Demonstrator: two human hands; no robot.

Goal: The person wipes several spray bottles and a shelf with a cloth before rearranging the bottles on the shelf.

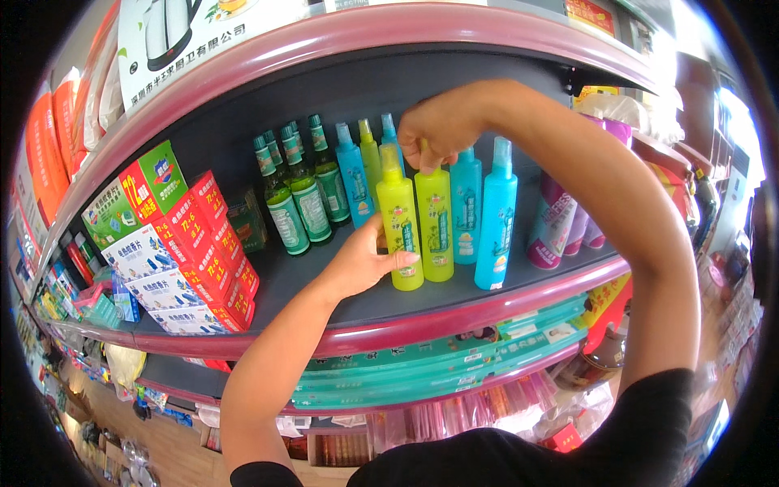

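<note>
My left hand (368,259) holds the lower part of a yellow-green spray bottle (398,228) at the front of a dark shelf. My right hand (438,134) grips the top of a second yellow-green spray bottle (435,231), which stands close beside the first. To the right are a blue spray bottle (497,219) near the shelf's front and another blue spray bottle (466,210) farther back. More blue and yellow-green spray bottles stand behind, partly hidden by my hands and the front bottles. Green glass bottles (310,201) with turquoise labels are grouped to the left.
Stacked red and white boxes (176,268) stand on the shelf's left. Purple spray cans (551,225) are at its right, beside my right forearm. A pink-red edge strip (365,335) runs along the shelf front, and another rail (377,30) crosses above. Flat turquoise boxes (426,365) lie below.
</note>
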